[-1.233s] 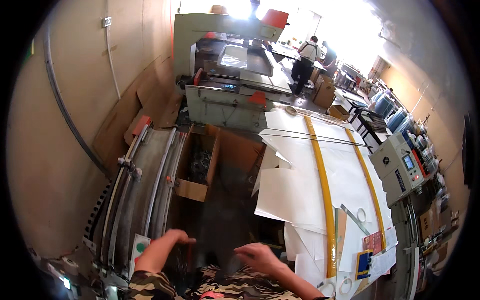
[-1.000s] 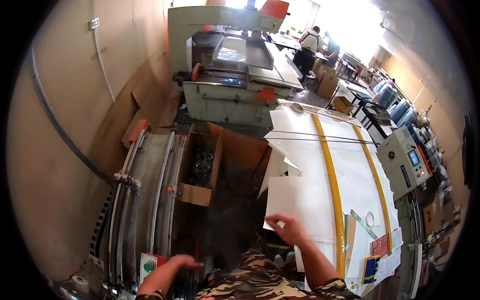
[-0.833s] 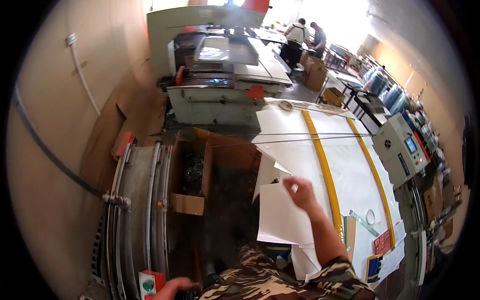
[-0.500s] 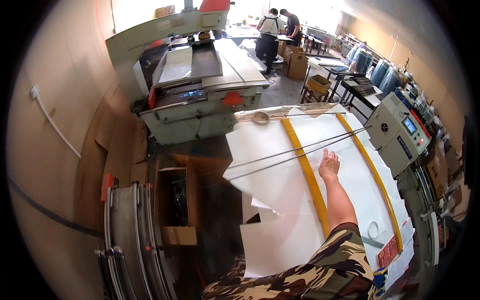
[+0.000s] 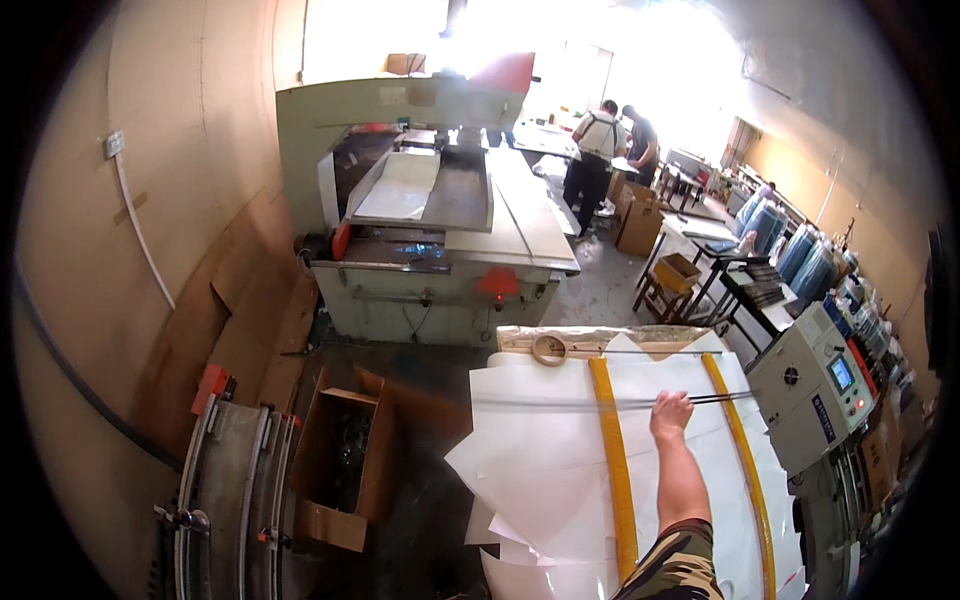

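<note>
My right hand (image 5: 672,412), coming up from the lower edge in a camouflage sleeve, is closed around thin dark rods (image 5: 720,398). They lie roughly crosswise above the table, and their left ends are smeared by motion. Beneath them, overlapping white sheets (image 5: 535,430) cover the table. Two yellow strips (image 5: 613,480) run lengthwise over the sheets, one on each side of my hand. A roll of tape (image 5: 549,350) lies at the far left edge of the sheets. My left hand is out of the picture.
Left of the table stands an open cardboard box (image 5: 335,525) with dark contents, beside metal rails (image 5: 232,500). A large grey-green machine (image 5: 400,300) is ahead. A control cabinet (image 5: 812,390) stands at the right. Two people (image 5: 600,150) work in the background.
My right hand has gone from spread fingers over the sheets to a closed grip on the rods. The rods have shifted and lie more level. The view has tilted up and turned left.
</note>
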A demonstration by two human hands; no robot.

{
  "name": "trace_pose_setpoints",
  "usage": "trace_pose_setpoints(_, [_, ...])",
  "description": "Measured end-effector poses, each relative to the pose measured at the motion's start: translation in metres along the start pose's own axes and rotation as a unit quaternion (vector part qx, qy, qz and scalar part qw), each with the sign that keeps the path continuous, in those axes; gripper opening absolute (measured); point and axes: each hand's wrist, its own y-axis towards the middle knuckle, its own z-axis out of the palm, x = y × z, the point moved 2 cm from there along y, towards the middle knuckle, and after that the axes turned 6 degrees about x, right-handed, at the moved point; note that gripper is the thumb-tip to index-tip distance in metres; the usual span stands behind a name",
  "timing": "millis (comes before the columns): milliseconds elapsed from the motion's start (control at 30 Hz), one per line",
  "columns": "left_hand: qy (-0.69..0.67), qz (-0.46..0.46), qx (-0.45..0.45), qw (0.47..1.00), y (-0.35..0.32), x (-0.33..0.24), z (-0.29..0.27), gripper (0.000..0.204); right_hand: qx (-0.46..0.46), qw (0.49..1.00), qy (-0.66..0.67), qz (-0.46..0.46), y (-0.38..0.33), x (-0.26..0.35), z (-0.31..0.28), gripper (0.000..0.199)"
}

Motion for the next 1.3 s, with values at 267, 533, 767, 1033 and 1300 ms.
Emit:
trace_pose_setpoints(267, [-0.008,0.087,-0.056,0.995,-0.009,-0.073,0.006,0.036,-0.267,0.959,0.068,-0.062,0.087,-0.034,-0.371,0.039])
trace_pose_setpoints(533, [-0.044,0.289,-0.281,0.914,-0.042,-0.146,-0.042,0.039,-0.345,0.764,0.286,-0.463,-0.128,0.06,-0.613,0.037])
trace_pose_setpoints(767, [0.063,0.255,-0.641,0.721,-0.212,-0.118,-0.176,0.086,-0.126,0.574,0.441,-0.678,-0.438,0.205,-0.565,0.037])
trace_pose_setpoints(1033, [0.237,0.025,-0.833,0.5,-0.457,-0.015,-0.204,0.083,0.165,0.426,0.578,-0.676,-0.633,0.244,-0.546,0.043])
trace_pose_setpoints(1300, [0.178,-0.306,-0.644,0.678,-0.555,0.072,0.01,0.019,0.551,0.355,0.616,-0.437,-0.691,0.301,-0.466,0.053])
